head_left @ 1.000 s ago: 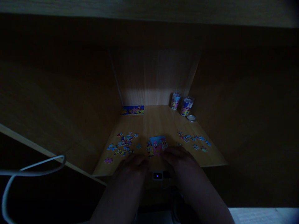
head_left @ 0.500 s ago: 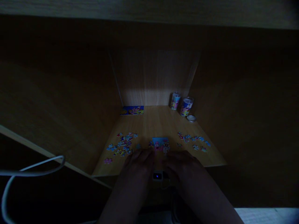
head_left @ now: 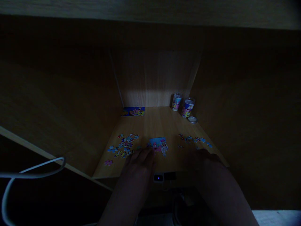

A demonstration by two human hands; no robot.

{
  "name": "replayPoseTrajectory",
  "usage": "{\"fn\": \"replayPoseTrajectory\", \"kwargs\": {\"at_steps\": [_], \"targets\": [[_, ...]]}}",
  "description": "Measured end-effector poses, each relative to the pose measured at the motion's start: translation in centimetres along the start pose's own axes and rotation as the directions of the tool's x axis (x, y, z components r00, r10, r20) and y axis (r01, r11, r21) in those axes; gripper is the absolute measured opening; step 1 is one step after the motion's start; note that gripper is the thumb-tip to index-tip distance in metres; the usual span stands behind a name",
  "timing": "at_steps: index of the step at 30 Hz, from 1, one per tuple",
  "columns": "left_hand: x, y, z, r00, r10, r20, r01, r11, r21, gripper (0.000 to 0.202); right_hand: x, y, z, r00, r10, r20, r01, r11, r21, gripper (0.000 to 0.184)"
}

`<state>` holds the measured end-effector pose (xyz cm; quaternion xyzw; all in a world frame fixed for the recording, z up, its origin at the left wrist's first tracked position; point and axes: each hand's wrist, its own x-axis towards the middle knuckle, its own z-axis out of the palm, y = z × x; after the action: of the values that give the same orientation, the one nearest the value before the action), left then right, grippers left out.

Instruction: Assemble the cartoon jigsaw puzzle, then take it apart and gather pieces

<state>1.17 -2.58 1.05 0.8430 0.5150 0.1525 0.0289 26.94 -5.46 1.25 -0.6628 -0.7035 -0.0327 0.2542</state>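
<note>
A partly joined jigsaw puzzle [head_left: 158, 144] with cartoon figures lies near the front of the wooden shelf. My left hand [head_left: 140, 160] rests at its lower left edge, fingers stretched forward and touching or almost touching it. Further right, my right hand [head_left: 204, 159] is low over the shelf at the near side of the right group of loose puzzle pieces [head_left: 196, 139]. Its fingertips are dark and mostly hidden, so I cannot see whether a piece is in them. A small loose piece [head_left: 180, 146] lies between the puzzle and my right hand.
More loose pieces [head_left: 125, 144] spread out on the left, with a pink piece [head_left: 108, 162] nearer the edge. A picture card [head_left: 133, 111] lies at the back left. Two printed cans [head_left: 176, 102] and a round lid [head_left: 192, 119] are at the back right. Side walls enclose the shelf.
My right hand has left the puzzle and moved right to the loose pieces, covering some of them. The puzzle has shifted slightly left; my left hand stays beside it.
</note>
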Motion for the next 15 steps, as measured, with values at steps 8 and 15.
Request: {"fn": "replayPoseTrajectory", "kwargs": {"at_steps": [8, 15], "targets": [[0.8, 0.2, 2.7, 0.978, 0.152, -0.14, -0.154, 0.988, -0.002, 0.043, 2.0, -3.2, 1.2, 0.948, -0.268, 0.171, 0.255, 0.962, 0.095, 0.043], [0.9, 0.4, 1.2, 0.979, 0.167, -0.113, -0.183, 0.972, -0.148, 0.032, 1.9, -1.1, 3.3, 0.98, -0.122, 0.16, 0.125, 0.992, -0.009, 0.046]]}}
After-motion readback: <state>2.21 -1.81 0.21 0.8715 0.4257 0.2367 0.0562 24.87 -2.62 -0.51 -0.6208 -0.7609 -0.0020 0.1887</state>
